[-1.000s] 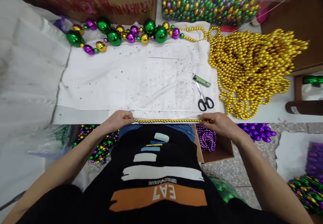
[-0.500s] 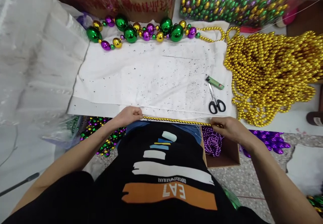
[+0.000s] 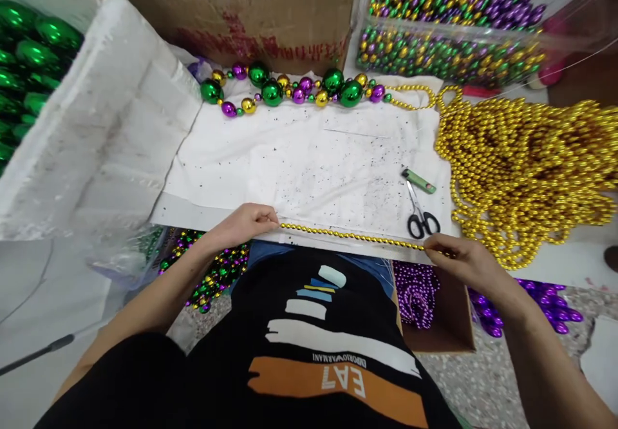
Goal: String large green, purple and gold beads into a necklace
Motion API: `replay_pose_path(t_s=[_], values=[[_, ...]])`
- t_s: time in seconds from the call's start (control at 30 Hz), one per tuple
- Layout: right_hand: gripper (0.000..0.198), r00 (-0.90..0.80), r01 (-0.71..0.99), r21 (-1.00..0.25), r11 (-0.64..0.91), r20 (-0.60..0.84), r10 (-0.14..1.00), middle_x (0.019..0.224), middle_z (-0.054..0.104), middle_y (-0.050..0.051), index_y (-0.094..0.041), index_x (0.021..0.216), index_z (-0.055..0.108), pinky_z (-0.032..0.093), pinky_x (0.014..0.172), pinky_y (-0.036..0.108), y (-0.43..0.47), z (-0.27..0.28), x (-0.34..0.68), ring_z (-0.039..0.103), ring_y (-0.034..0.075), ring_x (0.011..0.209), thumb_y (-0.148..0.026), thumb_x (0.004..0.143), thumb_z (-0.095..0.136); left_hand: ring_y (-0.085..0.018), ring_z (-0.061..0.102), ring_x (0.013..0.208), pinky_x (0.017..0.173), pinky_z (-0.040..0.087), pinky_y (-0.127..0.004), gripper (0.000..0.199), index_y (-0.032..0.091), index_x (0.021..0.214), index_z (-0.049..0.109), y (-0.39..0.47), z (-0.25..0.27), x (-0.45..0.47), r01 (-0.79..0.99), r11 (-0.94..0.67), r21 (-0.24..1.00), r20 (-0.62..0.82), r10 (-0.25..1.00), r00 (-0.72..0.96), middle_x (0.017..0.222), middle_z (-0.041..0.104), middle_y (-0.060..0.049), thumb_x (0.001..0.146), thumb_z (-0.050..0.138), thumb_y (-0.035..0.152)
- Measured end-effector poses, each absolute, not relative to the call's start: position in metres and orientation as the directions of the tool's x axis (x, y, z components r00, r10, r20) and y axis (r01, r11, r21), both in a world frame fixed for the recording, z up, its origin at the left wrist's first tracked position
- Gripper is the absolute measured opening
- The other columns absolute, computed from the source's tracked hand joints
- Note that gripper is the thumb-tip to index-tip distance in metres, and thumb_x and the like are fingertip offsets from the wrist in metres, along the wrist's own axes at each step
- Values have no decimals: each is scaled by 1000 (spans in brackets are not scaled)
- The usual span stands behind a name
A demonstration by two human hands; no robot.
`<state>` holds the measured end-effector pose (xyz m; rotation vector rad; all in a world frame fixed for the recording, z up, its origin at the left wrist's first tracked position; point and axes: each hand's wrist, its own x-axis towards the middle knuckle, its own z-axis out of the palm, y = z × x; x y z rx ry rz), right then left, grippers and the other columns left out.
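A gold bead strand [image 3: 352,236] is stretched taut along the near edge of the white cloth [image 3: 270,165]. Its left end is pinched in my left hand [image 3: 255,219], with the fingers closed. At the other end my right hand [image 3: 451,252] grips the strand, fingers also closed. Black-handled scissors [image 3: 422,223] lie just beyond my right hand, and a green lighter [image 3: 419,181] touches or nearly touches their tips. Farther back, a necklace of big green, purple and gold beads [image 3: 273,93] lies across the cloth, joined by thin gold beads. A thin needle-like rod [image 3: 357,133] rests mid-cloth.
On the right spreads a heap of gold bead strands [image 3: 526,165]. A white foam box [image 3: 111,113] of green balls stands left. Behind are a cardboard box [image 3: 241,36] and a clear bin [image 3: 454,52] of mixed beads. Below the edge sits a carton [image 3: 454,326] with purple strands.
The view has shifted, so the table appears lower and more of the boxes behind shows. My right hand has moved a little outward, and more of the gold strand shows between my hands.
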<state>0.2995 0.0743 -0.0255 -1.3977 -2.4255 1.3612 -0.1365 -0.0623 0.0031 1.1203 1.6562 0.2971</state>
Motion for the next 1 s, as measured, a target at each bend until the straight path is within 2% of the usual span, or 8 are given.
replay_pose_path(t_s=[0.1, 0.23, 0.33, 0.43, 0.53, 0.67, 0.83, 1.0], values=[[22, -540, 646, -743, 177, -280, 793, 76, 68, 5, -21, 75, 65, 47, 66, 32, 84, -17, 277, 62, 22, 73, -40, 83, 59, -9, 35, 53, 54, 25, -24, 22, 18, 79, 67, -39, 17, -156, 619, 401, 675, -489, 872, -32, 54, 41, 4, 83, 57, 38], [13, -544, 621, -740, 258, -170, 821, 75, 66, 5, -20, 76, 63, 45, 65, 31, 93, -18, 236, 60, 20, 71, -29, 81, 55, -14, 48, 64, 56, 27, -25, 15, 20, 74, 67, -6, 18, -175, 835, 290, 467, -428, 901, -73, 68, 60, -1, 80, 58, 30], [12, -538, 639, -692, 337, -89, 838, 73, 63, 4, -20, 71, 61, 43, 65, 31, 97, -15, 223, 57, 18, 69, -23, 79, 53, -16, 51, 68, 56, 28, -26, 16, 20, 69, 65, 6, 22, -192, 886, 277, 372, -417, 903, -108, 73, 64, -2, 78, 58, 30], [12, -463, 579, -778, 246, -65, 884, 71, 59, 3, -20, 70, 60, 40, 62, 30, 97, -2, 228, 54, 16, 67, -25, 80, 57, -15, 50, 66, 60, 33, -25, 21, 20, 70, 65, 5, 35, -212, 832, 337, 440, -410, 900, -147, 68, 61, 0, 80, 58, 37], [13, -478, 362, -931, 51, -138, 867, 69, 56, 0, -20, 74, 63, 37, 54, 28, 95, 16, 237, 48, 13, 61, -31, 81, 64, -12, 47, 65, 62, 35, -23, 25, 19, 74, 65, 3, 47, -220, 719, 399, 570, -395, 900, -186, 67, 57, 2, 78, 60, 43], [9, -524, 206, -976, -67, -168, 835, 67, 54, -1, -22, 76, 66, 35, 50, 26, 96, 29, 235, 44, 11, 57, -30, 79, 70, -11, 46, 65, 61, 36, -24, 29, 18, 77, 65, 11, 43, -195, 609, 343, 715, -363, 927, -95, 69, 56, 1, 80, 61, 47], [12, -548, 312, -949, -56, -227, 805, 67, 55, -1, -21, 78, 67, 38, 51, 26, 101, 35, 224, 46, 11, 58, -33, 79, 69, -12, 50, 70, 66, 39, -26, 25, 17, 75, 63, 30, 31, -149, 608, 173, 775, -247, 968, 40, 77, 59, -1, 84, 59, 39], [13, -605, 430, -890, 152, -159, 780, 70, 59, 0, -19, 73, 63, 39, 56, 27, 99, 34, 195, 50, 12, 63, -29, 82, 62, -13, 56, 85, 77, 44, -29, 21, 17, 74, 63, 55, 28, -87, 437, 2, 900, -184, 909, 374, 116, 65, -7, 86, 60, 33]])
